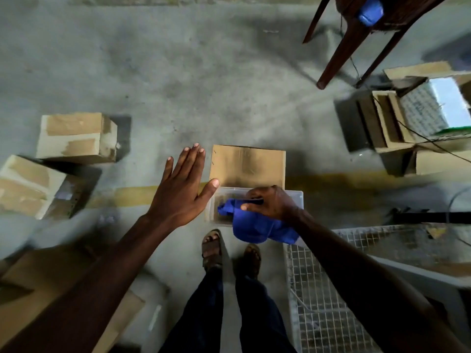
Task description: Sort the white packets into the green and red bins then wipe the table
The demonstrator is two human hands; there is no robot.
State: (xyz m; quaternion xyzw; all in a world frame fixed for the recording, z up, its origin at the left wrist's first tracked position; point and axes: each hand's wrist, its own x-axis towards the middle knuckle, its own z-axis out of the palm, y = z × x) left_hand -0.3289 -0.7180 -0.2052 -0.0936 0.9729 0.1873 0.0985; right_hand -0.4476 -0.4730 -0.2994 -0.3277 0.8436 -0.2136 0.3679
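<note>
I look straight down at a grey concrete floor and my own feet. My right hand (271, 202) is shut on a blue cloth (254, 226), which hangs bunched over a clear plastic container (297, 197) on the floor. My left hand (182, 186) is held out flat with its fingers spread and holds nothing; its thumb tip is near the container's left rim. No white packets, green bin, red bin or table surface show in this view.
A flat cardboard piece (248, 164) lies just beyond the container. Taped cardboard boxes (76, 137) stand at the left, open cartons (418, 118) at the right. Dark wooden furniture legs (339, 54) rise at top right. A wire mesh rack (331, 289) is at lower right.
</note>
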